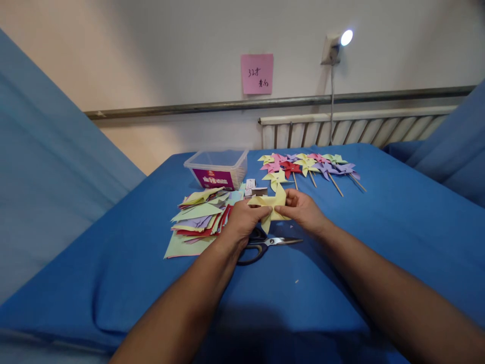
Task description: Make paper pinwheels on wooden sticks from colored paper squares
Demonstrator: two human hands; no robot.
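Note:
Between my hands is a yellow paper pinwheel (278, 199), held a little above the table. My left hand (244, 217) pinches its left side with the thumb near the middle. From the right, my right hand (305, 210) grips it, thumb pressed close to the centre and fingers behind. Under the pinwheel lie scissors (271, 242) with dark handles, blades pointing right. A stack of coloured paper pieces (200, 215) sits left of my left hand, which partly covers its edge. Small boxes (250, 186) stand just behind the pinwheel.
A clear plastic tub (217, 164) with a purple label stands behind the paper stack. Several pinwheels on sticks (308, 164) lie at the back right of the blue-covered table (379, 227). Blue curtains (49, 151) hang at both sides; a radiator (356, 126) is behind.

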